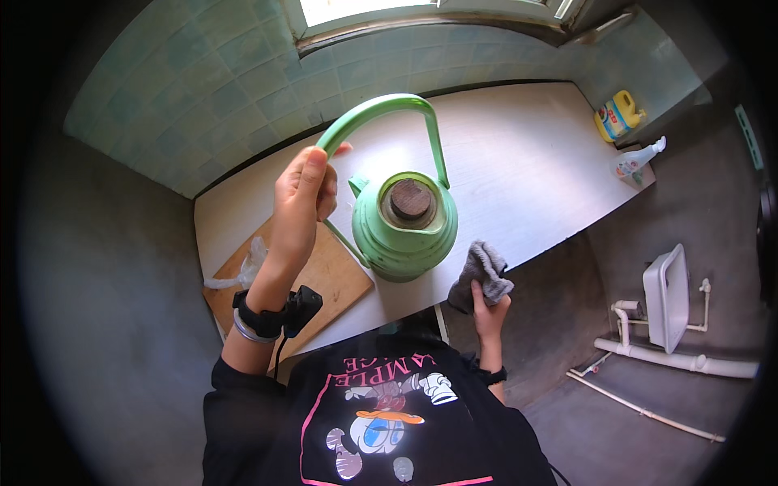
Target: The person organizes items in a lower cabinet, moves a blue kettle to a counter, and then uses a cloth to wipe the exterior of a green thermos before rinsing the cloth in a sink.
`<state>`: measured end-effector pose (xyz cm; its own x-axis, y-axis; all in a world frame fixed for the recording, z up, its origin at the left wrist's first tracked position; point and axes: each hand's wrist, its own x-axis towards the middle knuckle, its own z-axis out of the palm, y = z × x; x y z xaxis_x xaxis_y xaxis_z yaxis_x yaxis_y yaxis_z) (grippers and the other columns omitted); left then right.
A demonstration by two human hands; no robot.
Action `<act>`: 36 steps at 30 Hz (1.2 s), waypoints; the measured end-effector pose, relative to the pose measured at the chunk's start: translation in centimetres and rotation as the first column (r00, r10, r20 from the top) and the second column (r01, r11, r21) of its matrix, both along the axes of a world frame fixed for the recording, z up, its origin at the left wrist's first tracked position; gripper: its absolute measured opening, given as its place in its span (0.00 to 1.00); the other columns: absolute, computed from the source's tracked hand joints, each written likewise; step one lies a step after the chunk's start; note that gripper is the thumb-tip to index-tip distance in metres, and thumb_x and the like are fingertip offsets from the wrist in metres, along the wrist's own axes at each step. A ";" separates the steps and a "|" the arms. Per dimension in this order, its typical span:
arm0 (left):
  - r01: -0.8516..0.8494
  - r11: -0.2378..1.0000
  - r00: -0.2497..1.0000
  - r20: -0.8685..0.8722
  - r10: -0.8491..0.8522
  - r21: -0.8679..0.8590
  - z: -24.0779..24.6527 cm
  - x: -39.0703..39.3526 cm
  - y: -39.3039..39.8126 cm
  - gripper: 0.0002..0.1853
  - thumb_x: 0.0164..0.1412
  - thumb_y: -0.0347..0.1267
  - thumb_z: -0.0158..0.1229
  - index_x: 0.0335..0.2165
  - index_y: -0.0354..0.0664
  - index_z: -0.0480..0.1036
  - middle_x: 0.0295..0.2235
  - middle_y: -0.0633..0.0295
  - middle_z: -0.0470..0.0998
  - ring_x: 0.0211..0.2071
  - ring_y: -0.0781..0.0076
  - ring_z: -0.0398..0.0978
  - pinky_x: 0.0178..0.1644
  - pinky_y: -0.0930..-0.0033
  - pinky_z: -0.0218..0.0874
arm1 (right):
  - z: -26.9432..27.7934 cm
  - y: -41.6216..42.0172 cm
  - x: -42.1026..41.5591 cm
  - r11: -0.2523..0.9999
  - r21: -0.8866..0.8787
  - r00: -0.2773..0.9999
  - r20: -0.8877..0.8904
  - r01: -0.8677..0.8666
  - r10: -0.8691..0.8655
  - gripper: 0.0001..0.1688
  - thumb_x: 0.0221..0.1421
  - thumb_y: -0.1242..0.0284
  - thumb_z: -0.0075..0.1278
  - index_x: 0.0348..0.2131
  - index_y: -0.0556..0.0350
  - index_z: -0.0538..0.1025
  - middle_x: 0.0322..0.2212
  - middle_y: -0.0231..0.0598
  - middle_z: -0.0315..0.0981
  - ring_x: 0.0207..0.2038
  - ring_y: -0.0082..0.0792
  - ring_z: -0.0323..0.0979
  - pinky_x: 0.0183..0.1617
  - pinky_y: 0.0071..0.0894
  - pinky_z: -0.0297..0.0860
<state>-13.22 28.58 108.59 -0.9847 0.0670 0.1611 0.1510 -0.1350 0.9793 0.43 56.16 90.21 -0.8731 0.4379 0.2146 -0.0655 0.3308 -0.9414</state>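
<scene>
My left hand (309, 188) grips the side of the green handle (389, 103) of a thermos flask. The green flask (404, 249) is upright in front of me at the counter, and whether its base touches the surface is hidden. A round brown stopper (410, 199) fills its neck, and a pouring lip faces me. In my right hand (491, 310) is a bunched grey cloth (480, 276), held apart from the flask, by the counter's front edge.
A wooden board (340, 273) lies at left under a crumpled clear plastic bag (252, 264). At the counter's (516, 152) right end stand a yellow jug (617, 116) and a white spray bottle (637, 159). A white basin (667, 297) and pipes (674, 358) are lower right.
</scene>
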 end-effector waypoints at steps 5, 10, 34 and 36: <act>-0.210 0.950 0.976 -0.109 0.189 -0.232 -1.9 -1.7 -0.7 0.24 0.66 0.45 0.39 0.50 0.40 0.64 0.29 0.65 0.69 0.20 0.86 0.62 0.25 0.83 0.54 | 2.9 0.2 -0.9 0.958 -0.285 0.995 -0.103 -0.029 -0.001 0.17 0.47 0.79 0.56 0.40 0.66 0.74 0.35 0.36 0.75 0.38 0.25 0.70 0.46 0.25 0.64; -0.198 0.896 0.964 0.086 0.251 -0.398 -6.9 -3.3 -3.4 0.24 0.65 0.41 0.42 0.51 0.35 0.64 0.37 0.58 0.72 0.35 0.72 0.70 0.39 0.72 0.63 | 4.1 0.8 -1.1 0.940 -0.313 0.987 -0.128 -0.138 0.102 0.22 0.46 0.79 0.55 0.44 0.66 0.72 0.41 0.37 0.72 0.43 0.26 0.68 0.50 0.27 0.62; -0.318 0.599 0.777 -0.564 -0.279 -0.735 1.1 3.2 8.4 0.28 0.34 0.34 0.71 0.40 0.44 0.75 0.42 0.55 0.72 0.41 0.55 0.70 0.45 0.59 0.65 | 8.6 -0.2 -2.4 0.940 -0.098 0.943 -0.107 -0.327 0.316 0.33 0.48 0.80 0.53 0.53 0.65 0.61 0.48 0.46 0.66 0.49 0.31 0.65 0.53 0.27 0.60; -0.359 0.585 0.778 -0.579 -0.242 -0.727 0.8 4.0 7.9 0.29 0.33 0.35 0.71 0.40 0.44 0.75 0.41 0.55 0.72 0.40 0.55 0.70 0.45 0.59 0.65 | 7.2 0.1 -2.4 0.914 -0.239 0.945 -0.092 -0.327 0.314 0.32 0.48 0.81 0.52 0.53 0.65 0.61 0.48 0.46 0.66 0.49 0.31 0.65 0.53 0.27 0.61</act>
<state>-9.22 36.47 109.35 -0.7076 0.4023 0.5809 0.6702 0.6425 0.3715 -1.95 56.27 97.42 -0.9663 0.1808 0.1830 -0.1786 0.0406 -0.9831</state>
